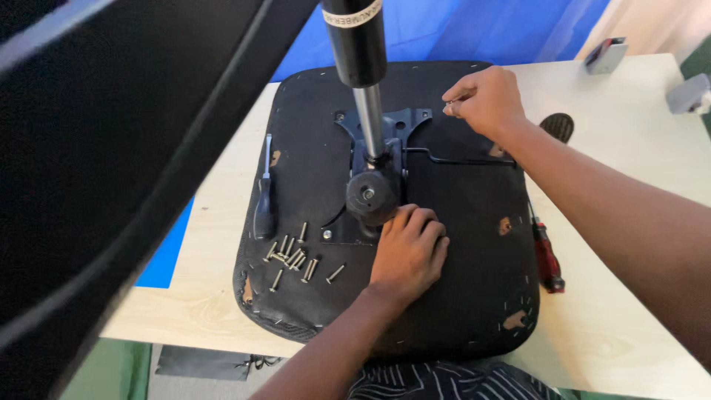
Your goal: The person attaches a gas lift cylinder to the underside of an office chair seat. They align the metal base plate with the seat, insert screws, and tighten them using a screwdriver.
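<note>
An upturned black chair seat (459, 296) lies on a pale wooden table (637, 222). A metal mechanism plate (392, 122) with a round black knob (370, 196) and an upright gas cylinder (359, 44) sits at its middle. My left hand (409, 252) rests palm down on the seat, fingers against the mechanism beside the knob. My right hand (485, 96) hovers at the plate's far right corner, its fingertips pinched on a small metal piece that looks like a screw. Several loose screws (296, 259) lie on the seat to the left.
A black-handled screwdriver (264, 200) lies on the seat's left edge. A red-handled screwdriver (546, 255) lies on the table at the seat's right. A large black chair part (111, 163) fills the left foreground. Small grey pieces (606, 55) sit at the table's far right.
</note>
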